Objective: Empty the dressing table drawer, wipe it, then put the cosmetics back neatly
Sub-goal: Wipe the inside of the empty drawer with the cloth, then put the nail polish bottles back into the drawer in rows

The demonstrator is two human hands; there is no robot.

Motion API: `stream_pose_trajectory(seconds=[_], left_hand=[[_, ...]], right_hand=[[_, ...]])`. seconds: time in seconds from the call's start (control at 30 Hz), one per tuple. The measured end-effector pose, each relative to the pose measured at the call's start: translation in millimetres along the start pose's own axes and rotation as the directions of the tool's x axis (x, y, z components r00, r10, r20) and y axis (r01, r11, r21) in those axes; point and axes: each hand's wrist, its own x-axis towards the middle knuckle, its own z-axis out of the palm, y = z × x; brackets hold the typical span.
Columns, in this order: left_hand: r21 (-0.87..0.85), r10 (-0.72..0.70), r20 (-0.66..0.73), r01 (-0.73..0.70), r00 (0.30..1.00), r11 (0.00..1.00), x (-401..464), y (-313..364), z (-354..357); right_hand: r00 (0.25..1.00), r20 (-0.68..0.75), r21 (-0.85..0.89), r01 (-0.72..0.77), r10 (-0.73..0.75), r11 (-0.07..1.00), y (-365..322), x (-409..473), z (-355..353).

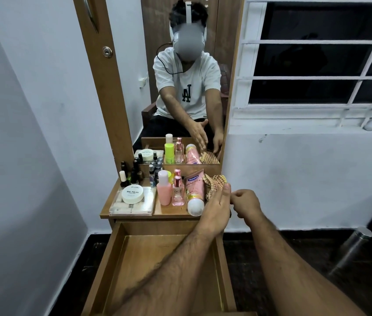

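My left hand (pixel 215 202) reaches with straight fingers to the checked cloth (pixel 213 184) at the tabletop's (pixel 175 210) right end, touching it just beside the pink lotion tube (pixel 195 192). My right hand (pixel 246 202) hovers close by, fingers curled, holding nothing. The drawer (pixel 157 258) stands open beneath my forearms, with the cosmetics on the tabletop.
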Motion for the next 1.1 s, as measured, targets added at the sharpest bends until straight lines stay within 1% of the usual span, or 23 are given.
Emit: stream_pose_trajectory(seconds=[0.1, 0.2, 0.33, 0.4, 0.47, 0.53, 0.6, 0.7, 0.8, 0.93, 1.03, 1.1], left_hand=[[0.010, 0.057, -0.023, -0.057, 0.998, 0.998, -11.7, -1.8, -3.3], [0.127, 0.097, -0.132, -0.080, 0.987, 0.989, -25.3, -10.7, -16.3], [0.157, 0.114, -0.288, -0.070, 0.951, 0.985, -51.9, -17.4, -55.1], [0.209, 0.133, -0.366, -0.058, 0.921, 0.976, -64.7, -20.4, -78.4], [0.235, 0.133, -0.415, -0.035, 0.900, 0.971, -77.7, -22.5, -102.7], [0.251, 0.132, -0.449, -0.017, 0.884, 0.968, -88.2, -26.1, -126.0], [0.249, 0.124, -0.486, 0.002, 0.865, 0.968, -94.5, -31.8, -148.1], [0.253, 0.119, -0.545, 0.028, 0.830, 0.967, -97.8, -41.3, -180.7], [0.250, 0.109, -0.582, 0.050, 0.806, 0.967, -95.0, -49.2, -213.0], [0.232, 0.074, -0.599, 0.084, 0.798, 0.969, -77.4, -56.9, -248.5], [0.224, 0.058, -0.612, 0.102, 0.789, 0.969, -55.4, -62.3, -267.9], [0.247, 0.052, -0.612, 0.129, 0.789, 0.961, -39.8, -65.2, -277.3]], right_hand=[[0.999, -0.034, 0.027, 0.028, -0.027, 0.999, -0.6, -6.8, -3.8], [0.988, -0.127, -0.019, 0.090, -0.091, 0.996, -6.9, -22.1, -7.1], [0.953, -0.169, -0.038, 0.249, -0.252, 0.968, -29.4, -57.0, -1.2], [0.939, -0.150, -0.009, 0.313, -0.311, 0.950, -42.4, -73.3, 9.3], [0.918, -0.111, 0.018, 0.384, -0.380, 0.923, -55.7, -88.6, 25.4], [0.890, -0.052, 0.033, 0.454, -0.452, 0.890, -68.9, -102.3, 44.8], [0.873, 0.017, 0.047, 0.487, -0.488, 0.872, -80.3, -113.0, 65.5], [0.864, 0.102, 0.089, 0.486, -0.494, 0.869, -94.2, -122.6, 96.1], [0.868, 0.156, 0.104, 0.460, -0.472, 0.882, -108.2, -123.3, 124.8], [0.882, 0.167, 0.050, 0.438, -0.440, 0.897, -133.3, -114.2, 156.1], [0.909, 0.180, 0.021, 0.378, -0.376, 0.926, -155.1, -101.1, 178.3], [0.934, 0.148, 0.026, 0.327, -0.327, 0.945, -168.5, -87.4, 191.4]])
